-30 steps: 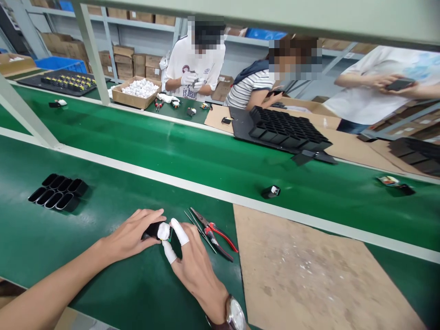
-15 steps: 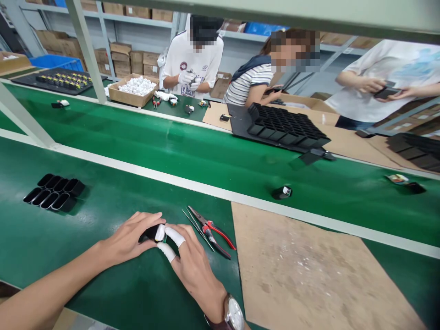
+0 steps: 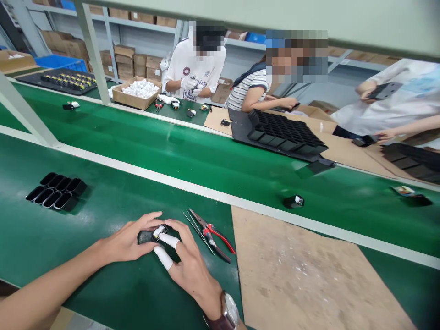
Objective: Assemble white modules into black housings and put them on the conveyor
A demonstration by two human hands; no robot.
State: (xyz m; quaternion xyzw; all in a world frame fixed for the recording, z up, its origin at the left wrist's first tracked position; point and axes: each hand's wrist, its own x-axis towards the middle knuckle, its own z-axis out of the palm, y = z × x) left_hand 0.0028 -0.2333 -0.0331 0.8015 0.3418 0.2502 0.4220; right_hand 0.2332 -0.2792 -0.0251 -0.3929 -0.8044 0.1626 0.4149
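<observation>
Low over the green bench, my left hand (image 3: 128, 242) has its fingers and thumb wrapped around a small black plastic case (image 3: 146, 236), its open end facing right. A white-topped insert (image 3: 158, 231) sits in that mouth; its inner part is hidden. My right hand (image 3: 190, 263), with white finger cots on thumb and index finger, presses the index fingertip on the insert, another finger against the case's far side. The right thumb lies near the left thumb. Just right of my hands lie tweezers (image 3: 198, 232) and red-handled long-nose pliers (image 3: 213, 236).
Several empty black cases (image 3: 57, 192) stand in two rows at left. A cardboard sheet (image 3: 295, 275) covers the bench at right. Beyond a pale rail (image 3: 147, 175) runs a green belt (image 3: 192, 160) carrying a filled case (image 3: 294, 201). Three co-workers stand or sit across it.
The insert now sits deeper in the case, and my right index finger has shifted from its side onto its face. Parts on the belt have moved right. The rightmost co-worker's hands have separated.
</observation>
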